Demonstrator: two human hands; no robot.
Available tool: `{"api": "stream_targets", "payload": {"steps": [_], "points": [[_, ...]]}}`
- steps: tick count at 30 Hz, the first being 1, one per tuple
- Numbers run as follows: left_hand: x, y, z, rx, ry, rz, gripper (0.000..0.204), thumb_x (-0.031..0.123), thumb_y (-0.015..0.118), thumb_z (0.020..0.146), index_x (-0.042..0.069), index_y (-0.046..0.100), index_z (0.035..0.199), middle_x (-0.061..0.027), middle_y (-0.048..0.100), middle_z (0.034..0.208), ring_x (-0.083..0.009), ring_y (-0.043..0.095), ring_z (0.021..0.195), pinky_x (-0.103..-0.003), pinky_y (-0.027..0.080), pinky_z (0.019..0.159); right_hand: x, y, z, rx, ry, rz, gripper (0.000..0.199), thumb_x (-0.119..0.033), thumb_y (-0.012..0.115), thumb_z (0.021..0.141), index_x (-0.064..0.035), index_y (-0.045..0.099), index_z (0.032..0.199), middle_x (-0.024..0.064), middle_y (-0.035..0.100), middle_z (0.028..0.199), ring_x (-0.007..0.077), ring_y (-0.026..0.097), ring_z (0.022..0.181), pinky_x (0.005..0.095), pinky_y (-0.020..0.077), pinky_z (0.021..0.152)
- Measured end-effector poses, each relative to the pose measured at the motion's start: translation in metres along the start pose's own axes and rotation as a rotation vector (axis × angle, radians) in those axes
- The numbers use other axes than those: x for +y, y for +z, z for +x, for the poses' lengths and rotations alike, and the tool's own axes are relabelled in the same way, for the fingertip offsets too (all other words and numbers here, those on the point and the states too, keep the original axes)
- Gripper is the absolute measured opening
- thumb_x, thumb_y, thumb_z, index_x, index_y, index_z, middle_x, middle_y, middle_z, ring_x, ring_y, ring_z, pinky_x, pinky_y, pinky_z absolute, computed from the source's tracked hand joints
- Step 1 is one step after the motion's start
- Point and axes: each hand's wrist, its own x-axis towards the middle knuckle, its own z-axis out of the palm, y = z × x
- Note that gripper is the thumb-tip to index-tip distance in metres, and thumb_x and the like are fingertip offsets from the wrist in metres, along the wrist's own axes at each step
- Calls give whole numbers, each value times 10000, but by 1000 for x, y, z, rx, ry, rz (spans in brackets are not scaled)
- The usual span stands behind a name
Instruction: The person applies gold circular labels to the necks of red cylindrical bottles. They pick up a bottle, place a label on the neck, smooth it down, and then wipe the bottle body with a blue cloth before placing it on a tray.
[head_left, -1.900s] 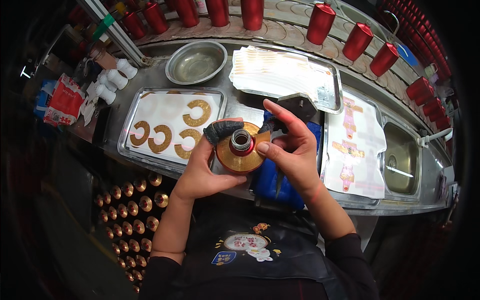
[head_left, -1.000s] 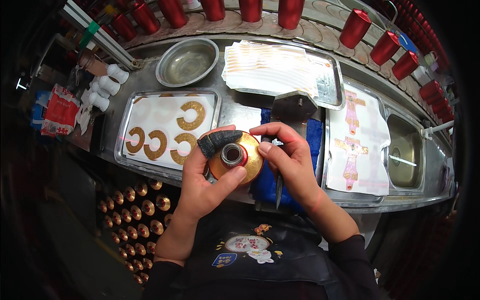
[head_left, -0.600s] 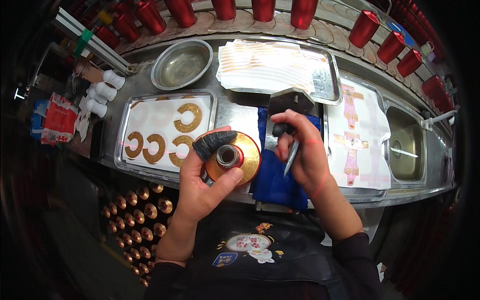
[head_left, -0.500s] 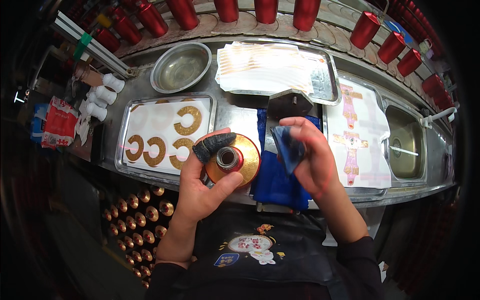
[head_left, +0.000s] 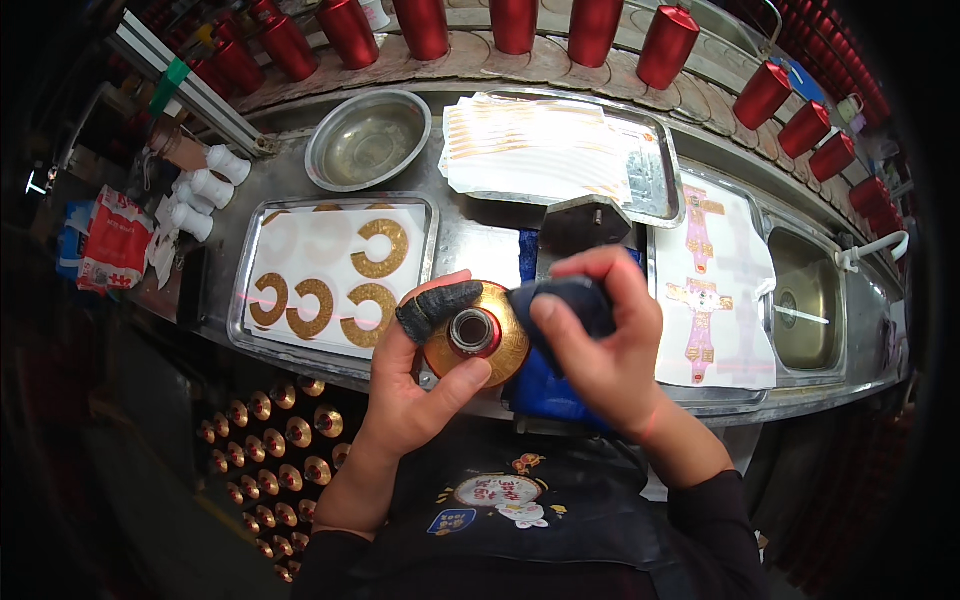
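While gripped between both hands, gold disc in left hand, dark cloth pinched by right hand beside it.

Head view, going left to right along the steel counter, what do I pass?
White bottles → tray of gold C-shaped stickers → left hand holding the gold disc → right hand with dark blue cloth → sheet of pink decals → small sink.

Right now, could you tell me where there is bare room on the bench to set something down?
Bare metal shows between the round steel bowl and the tray of gold C-shaped decals, and in a narrow gap right of that tray. The middle is crowded: the left hand holds the gold disc, the right hand a dark cloth.
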Motion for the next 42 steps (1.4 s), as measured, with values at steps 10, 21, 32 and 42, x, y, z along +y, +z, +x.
{"api": "stream_targets", "payload": {"steps": [10, 21, 32, 42], "points": [[5, -1, -1, -39, -83, -23, 703, 126, 709, 846, -21, 427, 1473, -165, 489, 1477, -248, 490, 1348, -400, 379, 1138, 28, -2, 25, -106, 19, 163, 290, -122, 791, 805, 7, 668, 1034, 49, 664, 941, 113, 625, 898, 247, 492, 807], [-11, -28, 9, -207, 12, 227, 935, 170, 949, 656, 68, 482, 1459, -116, 571, 1402, -244, 546, 1319, -384, 409, 1115, 12, -25, 0, -331, -714, -59, 187, -17, 757, 723, -62, 754, 904, 72, 673, 852, 276, 652, 819, 368, 516, 679], [-9, -19, 9, -150, 119, 154, 794, 102, 891, 666, 96, 548, 1382, -112, 572, 1359, -275, 565, 1283, -383, 450, 1069, 7, -8, -8, -480, -769, 6, 176, -41, 776, 746, -53, 765, 921, 76, 677, 914, 273, 663, 870, 369, 534, 693], [-33, 28, -15, 341, 230, 453, 749, 216, 929, 628, 94, 593, 1287, -152, 528, 1240, -348, 556, 1144, -430, 461, 976, -8, 0, -27, -254, -722, -124, 294, -38, 784, 684, -36, 768, 978, 64, 603, 861, 269, 636, 862, 366, 536, 700]]}}
